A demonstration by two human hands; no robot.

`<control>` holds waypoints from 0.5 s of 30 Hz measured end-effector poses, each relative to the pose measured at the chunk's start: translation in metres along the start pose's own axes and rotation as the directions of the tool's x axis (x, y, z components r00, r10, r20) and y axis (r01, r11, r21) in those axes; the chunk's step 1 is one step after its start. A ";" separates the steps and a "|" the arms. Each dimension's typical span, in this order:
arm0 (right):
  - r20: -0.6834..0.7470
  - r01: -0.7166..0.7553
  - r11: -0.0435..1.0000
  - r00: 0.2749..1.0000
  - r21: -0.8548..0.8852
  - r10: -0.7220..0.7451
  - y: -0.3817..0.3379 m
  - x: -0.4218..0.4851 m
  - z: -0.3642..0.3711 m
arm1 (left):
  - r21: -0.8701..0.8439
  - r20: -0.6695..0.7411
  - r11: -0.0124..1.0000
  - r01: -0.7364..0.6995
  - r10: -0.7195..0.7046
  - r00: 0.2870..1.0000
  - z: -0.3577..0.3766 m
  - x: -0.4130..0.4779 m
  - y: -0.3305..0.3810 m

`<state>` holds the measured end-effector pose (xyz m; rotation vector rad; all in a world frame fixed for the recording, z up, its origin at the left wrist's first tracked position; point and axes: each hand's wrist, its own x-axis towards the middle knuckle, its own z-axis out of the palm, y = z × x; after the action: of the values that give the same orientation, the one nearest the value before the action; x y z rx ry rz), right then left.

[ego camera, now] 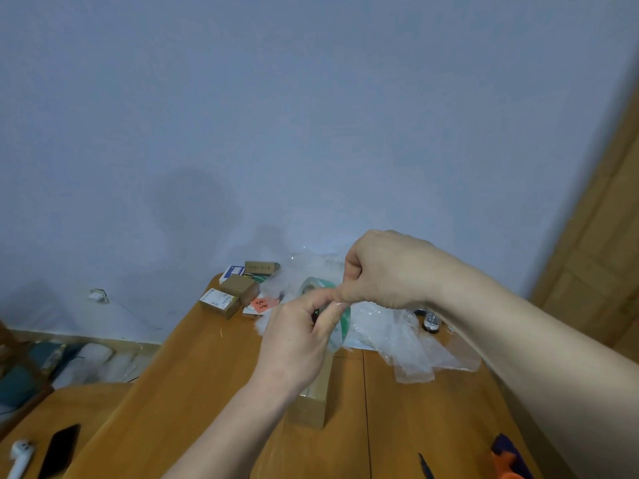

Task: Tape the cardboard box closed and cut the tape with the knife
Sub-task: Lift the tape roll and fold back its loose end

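Picking the tape end, box not yet sealed

I see my left hand (297, 337) gripping the clear tape roll (340, 314) while my right hand (383, 271) pinches at its edge above the cardboard box (309, 407) mid-table. I judge taping barely begun; the knife (426, 465) lies untouched at the near edge.

Handwriting on orange note (261, 304) and small brown box (261, 267), both illegible.
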<state>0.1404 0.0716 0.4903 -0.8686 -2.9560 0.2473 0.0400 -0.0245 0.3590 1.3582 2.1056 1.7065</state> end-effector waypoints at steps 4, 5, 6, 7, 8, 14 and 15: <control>-0.022 0.029 0.999 0.999 -0.031 -0.030 -0.003 0.001 0.001 | 0.018 -0.036 1.000 -0.003 0.004 0.999 -0.001 0.002 -0.002; -0.023 0.033 0.999 0.999 -0.038 -0.034 -0.004 0.002 0.001 | 0.022 -0.043 1.000 -0.006 0.007 0.999 -0.001 0.002 -0.003; -0.025 0.035 0.998 0.999 -0.044 -0.036 -0.005 0.002 0.001 | 0.024 -0.046 1.000 -0.009 0.010 0.999 -0.001 0.002 -0.002; -0.027 0.036 0.998 0.999 -0.049 -0.037 -0.005 0.003 0.001 | 0.026 -0.049 1.000 -0.012 0.013 0.999 -0.001 0.002 -0.003; -0.030 0.038 0.998 0.999 -0.054 -0.039 -0.006 0.003 0.001 | 0.027 -0.053 1.000 -0.014 0.015 0.998 -0.002 0.002 -0.003; -0.056 0.065 0.995 0.996 -0.077 -0.070 -0.007 0.002 0.001 | 0.067 -0.084 0.996 -0.050 0.056 0.995 -0.003 0.001 -0.004; -0.060 0.072 0.994 0.995 -0.083 -0.077 -0.007 0.002 0.001 | 0.073 -0.088 0.996 -0.053 0.059 0.994 -0.003 0.001 -0.003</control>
<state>0.1349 0.0667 0.4901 -0.7575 -2.9499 0.0962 0.0354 -0.0261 0.3578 1.3972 2.2160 1.7624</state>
